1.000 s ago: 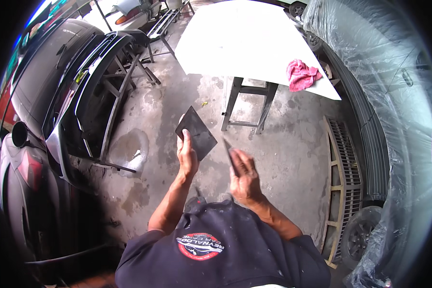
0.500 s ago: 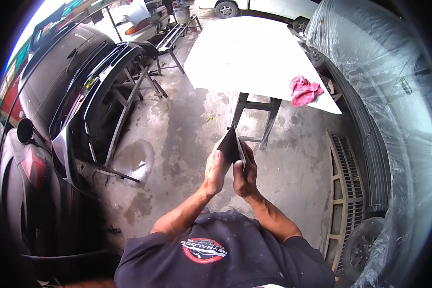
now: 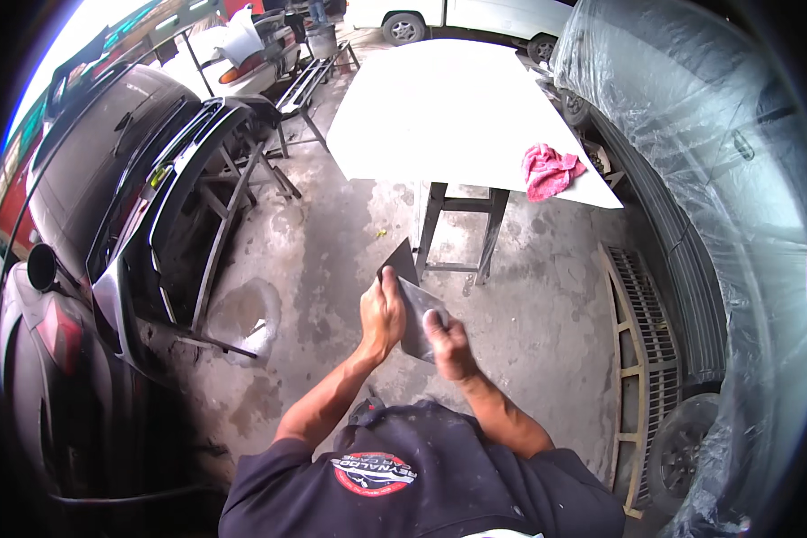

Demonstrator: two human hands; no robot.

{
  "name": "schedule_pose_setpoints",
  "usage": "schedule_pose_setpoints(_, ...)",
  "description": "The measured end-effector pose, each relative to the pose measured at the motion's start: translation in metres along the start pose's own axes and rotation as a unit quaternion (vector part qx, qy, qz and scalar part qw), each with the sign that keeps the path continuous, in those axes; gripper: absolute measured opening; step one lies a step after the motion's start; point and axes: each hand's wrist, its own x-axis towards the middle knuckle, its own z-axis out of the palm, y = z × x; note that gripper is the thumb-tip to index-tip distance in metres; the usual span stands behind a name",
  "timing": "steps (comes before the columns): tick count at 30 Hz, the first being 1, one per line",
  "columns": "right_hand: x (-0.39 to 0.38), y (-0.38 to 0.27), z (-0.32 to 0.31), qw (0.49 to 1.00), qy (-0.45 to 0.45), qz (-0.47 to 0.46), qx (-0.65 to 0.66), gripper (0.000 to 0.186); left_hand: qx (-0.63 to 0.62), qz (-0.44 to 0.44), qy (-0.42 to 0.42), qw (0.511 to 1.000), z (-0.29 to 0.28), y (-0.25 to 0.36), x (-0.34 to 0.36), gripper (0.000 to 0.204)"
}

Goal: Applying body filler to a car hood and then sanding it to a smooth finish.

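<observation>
A sheet of sandpaper (image 3: pixel 417 305), dark on one face and paler grey on the other, is between my hands in front of my chest. It is folded, with a dark corner jutting up past my fingers. On its left side my left hand (image 3: pixel 383 314) grips it, fingers pointing up and forward. My right hand (image 3: pixel 451 347) pinches the grey face from the right, thumb on top; its other fingers are partly hidden. Ahead lies a glaring white panel (image 3: pixel 430 117) on a dark metal stand (image 3: pixel 430 224). A crumpled pink-red cloth (image 3: pixel 550 172) rests on its near right corner.
To the left, a dark bumper (image 3: pixel 166 202) sits on metal trestles beside a dusty dark car (image 3: pixel 108 125). A plastic-covered vehicle (image 3: pixel 690 117) stands at right, with a slatted grille (image 3: pixel 646 341) on the floor by it. A white vehicle (image 3: pixel 475 16) is parked behind.
The sandpaper has turned from nearly edge-on to showing its pale face. My hands have shifted slightly left and my right hand has drawn apart from the left. The whole view has shifted a little.
</observation>
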Motion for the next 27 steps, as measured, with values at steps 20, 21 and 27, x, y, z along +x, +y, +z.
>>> schedule_pose_setpoints(20,0.004,0.045,-0.099,0.981,-0.015,0.158,0.114,0.054,-0.267,-0.115,-0.030,0.956,-0.021,-0.061,0.017,0.035)
schedule_pose_setpoints(21,0.007,0.047,-0.107,0.980,0.071,0.140,0.124,0.048,-0.340,-0.119,-0.053,0.931,-0.021,-0.065,0.020,0.034)
schedule_pose_setpoints(27,-0.008,0.032,-0.111,0.966,0.236,-0.051,-0.095,0.023,-0.416,-0.276,0.024,0.866,-0.011,-0.059,0.010,0.043)
